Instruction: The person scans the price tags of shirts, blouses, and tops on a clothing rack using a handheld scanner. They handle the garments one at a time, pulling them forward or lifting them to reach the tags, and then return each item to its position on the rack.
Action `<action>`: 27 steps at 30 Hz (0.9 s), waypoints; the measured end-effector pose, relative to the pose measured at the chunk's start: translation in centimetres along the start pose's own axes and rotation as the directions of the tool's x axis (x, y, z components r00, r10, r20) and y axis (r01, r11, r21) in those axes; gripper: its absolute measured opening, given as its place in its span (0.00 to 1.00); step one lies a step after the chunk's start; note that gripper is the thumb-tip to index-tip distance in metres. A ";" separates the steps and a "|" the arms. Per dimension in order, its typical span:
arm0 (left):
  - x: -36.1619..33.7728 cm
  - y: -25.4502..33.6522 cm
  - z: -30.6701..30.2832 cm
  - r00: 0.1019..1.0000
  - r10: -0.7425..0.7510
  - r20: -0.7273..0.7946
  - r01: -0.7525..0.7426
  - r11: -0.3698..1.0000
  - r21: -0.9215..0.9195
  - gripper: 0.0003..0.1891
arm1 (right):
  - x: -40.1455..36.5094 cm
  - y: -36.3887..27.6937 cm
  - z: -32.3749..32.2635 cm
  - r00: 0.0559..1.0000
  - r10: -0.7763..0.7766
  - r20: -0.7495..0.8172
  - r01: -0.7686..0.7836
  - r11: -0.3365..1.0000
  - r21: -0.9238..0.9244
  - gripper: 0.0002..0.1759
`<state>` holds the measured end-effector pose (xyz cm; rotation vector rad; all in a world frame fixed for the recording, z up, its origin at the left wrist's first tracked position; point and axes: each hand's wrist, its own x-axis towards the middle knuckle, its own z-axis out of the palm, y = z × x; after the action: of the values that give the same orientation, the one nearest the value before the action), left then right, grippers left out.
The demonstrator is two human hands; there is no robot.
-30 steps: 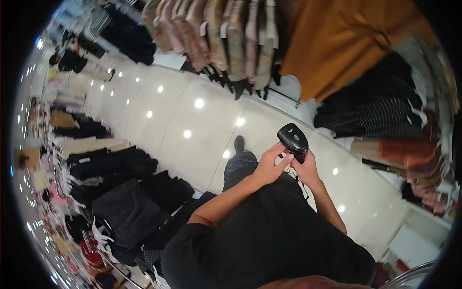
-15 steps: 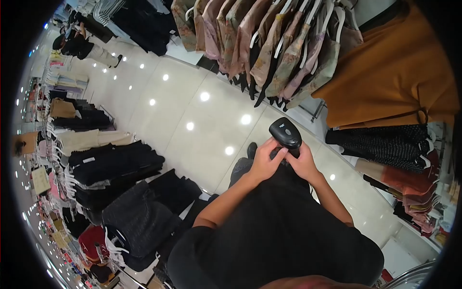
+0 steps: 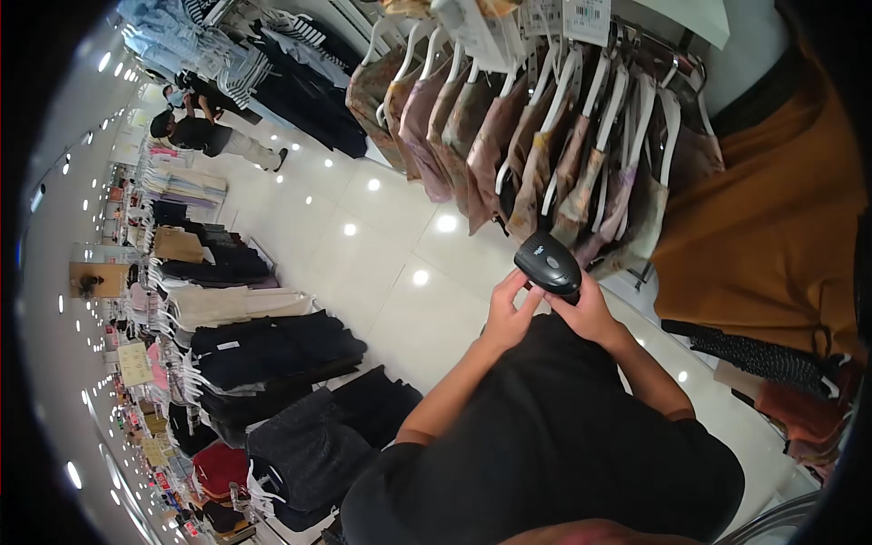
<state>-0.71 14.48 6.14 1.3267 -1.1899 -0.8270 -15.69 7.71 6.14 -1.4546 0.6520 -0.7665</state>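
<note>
A black handheld barcode scanner point(image 3: 549, 265) is held in front of my body, its rounded head facing up towards me. My left hand point(image 3: 511, 316) grips it from the left side, fingers curled beneath. From the right, my right hand point(image 3: 587, 309) is closed around it too. Both thumbs meet below the scanner's head. Its handle is mostly hidden by my hands. Just beyond the scanner hang floral blouses point(image 3: 522, 168) on white hangers.
White price tags point(image 3: 586, 20) with barcodes stick up above the blouses. A brown garment point(image 3: 763, 227) hangs at the right. Racks of dark clothes point(image 3: 272, 350) line the left of the shiny tiled floor point(image 3: 363, 263). Farther up the aisle stands a person point(image 3: 204, 136) in a black top.
The view has tilted up, so the blouses and racks sit lower and price tags now show. The scanner stays in both hands and appears nearer the blouses.
</note>
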 end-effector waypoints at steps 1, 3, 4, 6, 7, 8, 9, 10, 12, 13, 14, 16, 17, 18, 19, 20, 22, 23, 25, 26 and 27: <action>1.0 -0.2 0.2 1.000 -0.005 -0.003 0.005 1.000 0.007 0.10 | 0.9 0.0 -0.7 1.000 0.002 0.004 -0.002 1.000 0.008 0.22; 2.8 -0.6 0.3 0.998 -0.026 -0.056 0.025 1.000 -0.010 0.09 | 2.8 -0.1 -1.4 0.999 -0.002 0.045 0.002 1.000 0.012 0.23; 3.5 -1.0 0.6 0.998 -0.025 -0.060 0.024 1.000 -0.010 0.09 | 3.5 -0.2 -1.7 0.999 -0.003 0.049 0.002 1.000 0.011 0.23; 4.6 -1.9 1.2 0.987 -0.053 -0.153 0.027 0.986 -0.164 0.09 | 4.7 -0.7 -2.1 0.997 -0.004 0.078 0.000 0.999 0.047 0.24; 5.1 -2.3 1.2 0.987 -0.047 -0.152 0.020 0.984 -0.176 0.09 | 5.2 -1.2 -2.3 0.997 -0.005 0.075 0.002 0.999 0.034 0.24; 5.6 -2.8 1.2 0.988 -0.060 -0.145 0.033 0.983 -0.181 0.09 | 5.5 -1.6 -2.4 0.999 -0.023 0.040 0.023 1.000 -0.014 0.25; 6.3 -3.0 1.1 0.988 -0.068 -0.139 0.041 0.982 -0.187 0.10 | 5.7 -2.0 -2.5 0.999 -0.047 0.006 0.047 0.997 -0.064 0.25; 7.1 -3.2 1.0 0.989 -0.051 -0.140 0.022 0.980 -0.200 0.10 | 6.0 -2.3 -2.5 1.000 -0.031 -0.003 0.030 0.998 -0.050 0.25; 8.8 -3.5 -0.2 0.995 -0.048 -0.088 0.026 0.972 -0.235 0.11 | 7.0 -2.9 -2.5 1.000 0.004 0.001 -0.004 1.000 0.015 0.25; 9.8 -3.5 -1.0 0.997 -0.035 -0.074 0.016 0.971 -0.240 0.11 | 7.6 -3.3 -2.2 0.999 0.051 0.006 -0.052 0.993 0.102 0.25; 11.1 -3.5 -1.8 0.999 0.011 -0.052 -0.020 0.985 -0.172 0.12 | 8.5 -3.8 -1.8 1.000 0.014 -0.022 -0.012 0.998 0.066 0.25; 13.5 -3.6 -3.4 0.993 0.114 -0.012 -0.114 0.992 -0.052 0.13 | 10.3 -5.2 -1.3 0.997 -0.080 -0.022 0.080 0.997 0.005 0.26; 14.3 -3.7 -4.2 0.993 0.118 0.004 -0.117 0.991 -0.067 0.13 | 10.7 -5.5 -0.9 0.989 -0.149 0.001 0.149 0.988 -0.042 0.28; 15.3 -3.7 -5.2 0.989 0.132 0.061 -0.127 0.988 -0.091 0.13 | 11.2 -5.0 -0.2 0.959 -0.281 -0.033 0.270 0.944 -0.188 0.32; 16.3 -3.7 -6.0 0.981 0.155 0.119 -0.141 0.983 -0.115 0.13 | 11.9 -5.0 0.0 0.958 -0.283 -0.048 0.268 0.941 -0.206 0.32; 17.0 -4.0 -6.6 0.981 0.123 0.147 -0.103 0.985 -0.140 0.14 | 12.7 -5.3 0.3 0.942 -0.336 -0.006 0.312 0.882 -0.354 0.33; 17.6 -5.6 -7.8 0.975 0.140 0.173 -0.119 0.985 -0.127 0.14 | 14.5 -6.4 1.4 0.905 -0.425 0.015 0.374 0.779 -0.504 0.34; 18.1 -6.3 -8.3 0.972 0.150 0.179 -0.134 0.986 -0.099 0.13 | 15.1 -6.6 1.8 0.899 -0.439 0.000 0.372 0.762 -0.530 0.34; 19.0 -6.8 -9.3 0.953 0.173 0.249 -0.153 0.984 -0.095 0.12 | 16.0 -6.3 3.0 0.882 -0.472 -0.012 0.345 0.662 -0.666 0.32; 19.2 -6.9 -9.7 0.950 0.154 0.270 -0.119 0.983 -0.141 0.11 | 16.2 -6.3 3.4 0.865 -0.502 0.010 0.344 0.578 -0.740 0.31; 19.4 -7.0 -10.0 0.946 0.135 0.294 -0.082 0.979 -0.187 0.10 | 16.3 -6.1 3.8 0.861 -0.508 -0.006 0.326 0.561 -0.761 0.31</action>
<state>14.88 -2.15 3.87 1.0055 -1.3847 -1.0568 -3.07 -2.59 13.35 -2.3735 0.8594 -1.1302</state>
